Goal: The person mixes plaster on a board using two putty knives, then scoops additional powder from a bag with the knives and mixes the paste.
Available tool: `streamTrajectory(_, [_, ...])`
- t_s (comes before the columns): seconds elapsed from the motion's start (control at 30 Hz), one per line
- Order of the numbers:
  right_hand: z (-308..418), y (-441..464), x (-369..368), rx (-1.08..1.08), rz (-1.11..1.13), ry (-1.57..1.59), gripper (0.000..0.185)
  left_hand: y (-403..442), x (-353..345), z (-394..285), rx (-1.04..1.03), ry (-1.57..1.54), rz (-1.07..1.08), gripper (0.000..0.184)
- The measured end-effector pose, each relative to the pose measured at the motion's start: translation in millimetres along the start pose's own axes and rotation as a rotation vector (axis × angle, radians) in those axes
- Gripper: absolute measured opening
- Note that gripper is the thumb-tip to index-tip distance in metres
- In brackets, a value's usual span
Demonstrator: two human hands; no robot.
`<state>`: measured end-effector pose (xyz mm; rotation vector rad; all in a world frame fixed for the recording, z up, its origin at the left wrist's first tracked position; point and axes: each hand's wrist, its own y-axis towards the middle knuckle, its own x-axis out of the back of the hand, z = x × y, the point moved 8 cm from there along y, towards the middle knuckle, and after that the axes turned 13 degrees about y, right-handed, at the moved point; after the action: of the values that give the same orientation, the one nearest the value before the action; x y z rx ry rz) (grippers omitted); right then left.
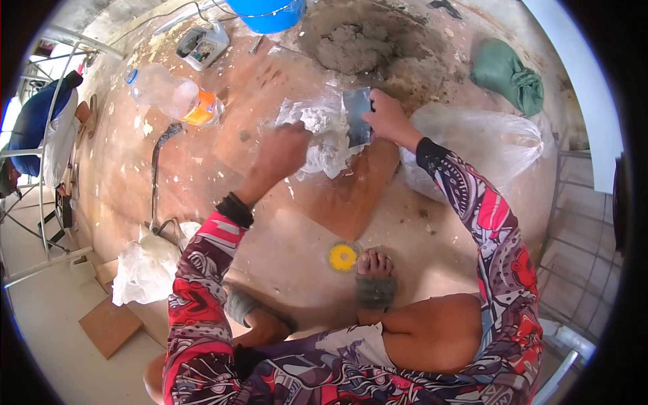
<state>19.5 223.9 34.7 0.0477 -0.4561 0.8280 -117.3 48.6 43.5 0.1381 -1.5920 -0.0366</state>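
My right hand [389, 120] grips a wide, flat scraper blade [357, 116], held upright at the right edge of a white plaster-like heap [322, 145]. This heap is spread on a brown board [351, 192] on the floor. Closed, my left hand [282, 150] hovers at the heap's left side; what its fingers hold, if anything, is hidden. A clear plastic bag [472, 145] lies beneath and beyond my right wrist.
Around lie a large plastic bottle [172, 96], a blue bucket [270, 15], a grey mortar pile [358, 48], a green sack [503, 75], a tub [202, 46], a yellow disc [343, 256] and a white bag [145, 266]. Another person [42, 125] bends beside metal scaffolding [44, 202].
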Motion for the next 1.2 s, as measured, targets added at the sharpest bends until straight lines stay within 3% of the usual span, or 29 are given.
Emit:
streamTrajectory(0.07, [-24, -7, 5, -0.025, -0.011, 0.086, 0.025, -3, 6, 29, 0.113, -0.056, -0.008, 0.013])
streamTrajectory(0.2, [-57, -16, 6, 0.064, -0.030, 0.087, 0.026, -34, -64, 128, 0.547, -0.659, 0.085, 0.020])
streamTrajectory(0.27, [-49, -28, 7, -0.063, -0.036, 0.252, 0.026, -54, -88, 154, 0.748, -0.986, 0.084, 0.025])
streamTrajectory(0.37, [-59, -25, 8, -0.076, -0.025, 0.252, 0.026, -56, -106, 164, 0.798, -0.974, 0.085, 0.023])
streamTrajectory(0.47, [-55, -25, 8, -0.107, -0.017, 0.232, 0.026, -22, -111, 149, 0.704, -1.054, 0.102, 0.022])
streamTrajectory(0.57, [-48, -25, 5, -0.125, -0.004, 0.259, 0.027, 27, -97, 107, 0.505, -0.877, 0.223, 0.022])
streamTrajectory(0.67, [-45, -23, 5, -0.125, 0.004, 0.285, 0.027, 57, -53, 55, 0.132, -0.466, 0.193, 0.018])
streamTrajectory(0.73, [-44, -23, 5, -0.122, -0.005, 0.282, 0.028, 44, -41, 17, -0.169, -0.104, 0.059, 0.015])
streamTrajectory(0.87, [-39, -24, 8, -0.114, -0.013, 0.244, 0.029, 5, -15, -24, -0.307, 0.083, 0.023, 0.012])
streamTrajectory(0.97, [-59, -9, 10, 0.009, -0.031, 0.067, 0.030, 1, 13, -25, -0.288, 0.107, -0.010, 0.018])
streamTrajectory(1.1, [-56, -18, 4, -0.094, -0.017, 0.192, 0.031, -6, -10, -13, -0.262, 0.100, -0.003, 0.017])
streamTrajectory(1.2, [-48, -13, 5, 0.092, -0.027, 0.001, 0.030, 0, 0, 1, -0.132, -0.007, -0.027, 0.010])
